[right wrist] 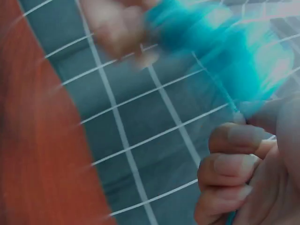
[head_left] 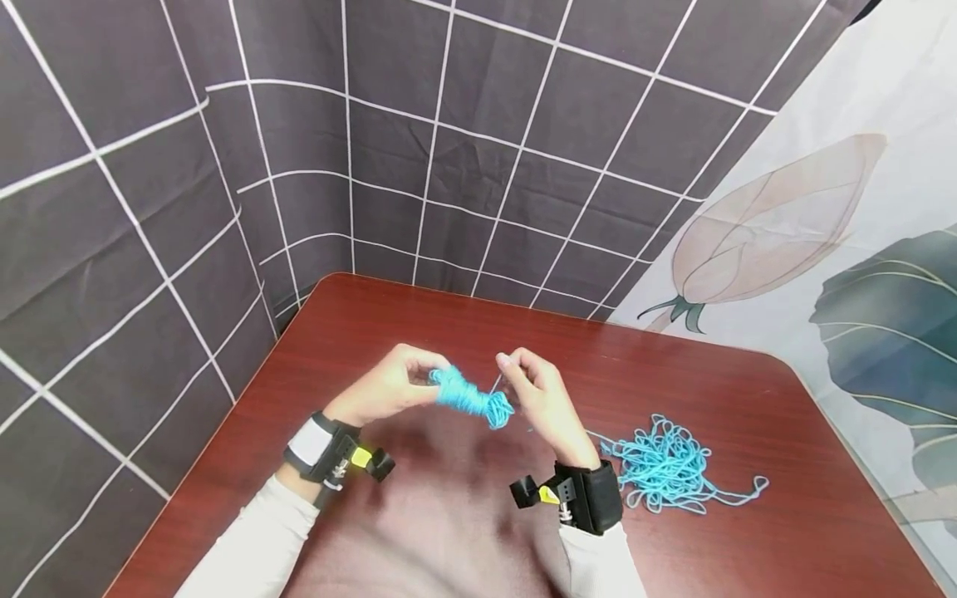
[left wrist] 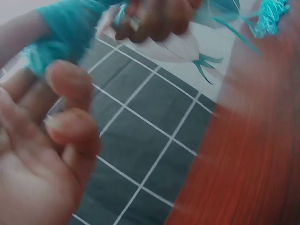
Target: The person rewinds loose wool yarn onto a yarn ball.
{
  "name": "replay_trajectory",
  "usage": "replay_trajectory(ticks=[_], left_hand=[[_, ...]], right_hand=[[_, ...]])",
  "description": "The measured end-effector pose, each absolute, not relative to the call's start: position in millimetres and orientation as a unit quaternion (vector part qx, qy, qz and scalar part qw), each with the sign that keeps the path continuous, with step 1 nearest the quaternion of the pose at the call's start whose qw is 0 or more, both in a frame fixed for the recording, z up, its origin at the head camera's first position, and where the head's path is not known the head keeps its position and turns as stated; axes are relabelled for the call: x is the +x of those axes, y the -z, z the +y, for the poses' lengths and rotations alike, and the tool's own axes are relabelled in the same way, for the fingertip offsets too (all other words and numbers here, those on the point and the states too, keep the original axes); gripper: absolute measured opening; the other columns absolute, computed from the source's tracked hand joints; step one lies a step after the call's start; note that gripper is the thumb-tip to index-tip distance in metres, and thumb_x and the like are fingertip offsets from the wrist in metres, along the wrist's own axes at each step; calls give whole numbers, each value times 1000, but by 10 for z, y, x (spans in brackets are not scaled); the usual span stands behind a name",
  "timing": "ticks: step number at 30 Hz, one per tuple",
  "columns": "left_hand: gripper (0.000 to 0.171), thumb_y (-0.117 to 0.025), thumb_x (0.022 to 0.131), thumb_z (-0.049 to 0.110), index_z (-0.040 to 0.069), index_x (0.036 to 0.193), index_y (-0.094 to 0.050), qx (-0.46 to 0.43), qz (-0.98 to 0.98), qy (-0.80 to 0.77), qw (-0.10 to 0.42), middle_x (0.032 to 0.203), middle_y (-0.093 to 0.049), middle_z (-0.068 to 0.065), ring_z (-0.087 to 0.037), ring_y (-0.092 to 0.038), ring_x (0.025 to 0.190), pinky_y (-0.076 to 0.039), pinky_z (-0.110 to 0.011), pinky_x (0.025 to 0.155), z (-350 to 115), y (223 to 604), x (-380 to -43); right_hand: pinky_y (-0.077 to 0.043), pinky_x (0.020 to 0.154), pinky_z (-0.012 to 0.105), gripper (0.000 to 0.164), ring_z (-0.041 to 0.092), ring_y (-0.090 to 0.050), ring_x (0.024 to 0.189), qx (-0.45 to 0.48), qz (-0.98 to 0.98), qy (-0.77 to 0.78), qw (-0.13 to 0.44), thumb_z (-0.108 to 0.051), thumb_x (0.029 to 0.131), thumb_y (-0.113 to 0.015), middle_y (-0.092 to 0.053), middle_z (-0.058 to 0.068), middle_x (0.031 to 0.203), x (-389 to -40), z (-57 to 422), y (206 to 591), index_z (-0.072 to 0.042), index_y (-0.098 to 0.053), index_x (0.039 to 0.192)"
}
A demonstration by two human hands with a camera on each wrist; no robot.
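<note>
A reddish-brown, wood-grained table with rounded far corners carries the things, a pale sheen spreading at its 6 o'clock. Toward its 3 to 4 o'clock lies a heap of blue cord – loose, tangled, many-looped. One tail runs out at the heap's 3 to 4 o'clock, ending in a small loop – another strand leaves around 10.

Bright glare and soft shadows on the table; wrist views blur the yarn
</note>
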State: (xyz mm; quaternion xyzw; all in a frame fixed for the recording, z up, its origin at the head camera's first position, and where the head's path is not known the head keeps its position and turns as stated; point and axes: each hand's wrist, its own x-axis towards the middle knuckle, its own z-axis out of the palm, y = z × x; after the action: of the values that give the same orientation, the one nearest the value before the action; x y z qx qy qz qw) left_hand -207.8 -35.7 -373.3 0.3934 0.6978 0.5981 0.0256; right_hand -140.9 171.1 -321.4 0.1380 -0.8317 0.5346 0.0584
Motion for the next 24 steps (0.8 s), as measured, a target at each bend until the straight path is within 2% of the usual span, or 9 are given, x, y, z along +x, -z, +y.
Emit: replay_trajectory(ticks=[4, 7, 9, 13, 15, 18, 21, 24], left_hand=[[11, -68, 77, 8, 11, 88, -70, 307, 762, -564, -84, 78, -66, -3, -12, -56, 67, -53, -29, 61, -301, 3751, -2106], [15, -66, 77, 5, 6, 92, -69, 240, 754, -595, -142, 79, -66, -7, -14, -58, 64, -53, -26, 56, -301, 3739, -2099], [17, -64, 78, 1, 2, 94, -68, 233, 722, -638, -132, 76, -64, -8, -18, -57, 60, -52, -23, 52, -316, 3725, -2083], [17, -62, 78, -4, -2, 94, -66, 283, 663, -692, -50, 70, -60, -3, -21, -50, 52, -44, -19, 44, -365, 3706, -2059], [15, -63, 77, -5, -2, 92, -66, 326, 651, -686, -9, 71, -60, 0, -20, -51, 55, -45, -20, 47, -382, 3704, -2054], [13, -66, 77, -3, 3, 88, -69, 395, 665, -633, 33, 75, -64, 1, -18, -55, 65, -50, -25, 56, -387, 3716, -2060], [12, -68, 77, 5, 14, 85, -70, 433, 722, -540, 24, 73, -64, 4, -13, -55, 69, -51, -28, 62, -362, 3737, -2070], [11, -68, 76, 11, 21, 82, -70, 393, 785, -477, -33, 70, -62, 7, -8, -52, 66, -50, -32, 59, -318, 3770, -2077]], right_hand=[[-30, 51, 22, 23, 10, -36, 53, 171, -835, -518, 65, -11, 96, -47, -41, 7, 59, -1321, 1627, 3133, 4, -54, 79], [-34, 52, 22, 21, 9, -38, 53, 206, -847, -488, 39, -8, 96, -44, -44, 8, 60, -1295, 1520, 3152, 2, -56, 82], [-35, 52, 23, 23, 9, -38, 51, 219, -852, -474, 16, -7, 97, -42, -43, 8, 58, -1310, 1480, 3202, 2, -56, 82], [-34, 49, 22, 26, 11, -39, 51, 192, -845, -498, -30, -6, 98, -38, -43, 8, 59, -1419, 1523, 3344, 7, -56, 84], [-33, 47, 22, 25, 13, -39, 50, 171, -837, -519, -34, -6, 97, -38, -43, 7, 59, -1491, 1610, 3424, 7, -55, 83], [-31, 46, 22, 28, 12, -38, 49, 142, -826, -545, -25, -15, 98, -42, -41, 3, 59, -1583, 1759, 3525, 4, -53, 80], [-27, 43, 23, 35, 13, -32, 46, 133, -819, -559, -8, -28, 96, -46, -35, 1, 56, -1610, 1840, 3543, 0, -50, 75], [-25, 44, 23, 35, 13, -30, 46, 148, -825, -545, 1, -28, 96, -47, -34, 2, 56, -1556, 1799, 3461, 0, -50, 74]])
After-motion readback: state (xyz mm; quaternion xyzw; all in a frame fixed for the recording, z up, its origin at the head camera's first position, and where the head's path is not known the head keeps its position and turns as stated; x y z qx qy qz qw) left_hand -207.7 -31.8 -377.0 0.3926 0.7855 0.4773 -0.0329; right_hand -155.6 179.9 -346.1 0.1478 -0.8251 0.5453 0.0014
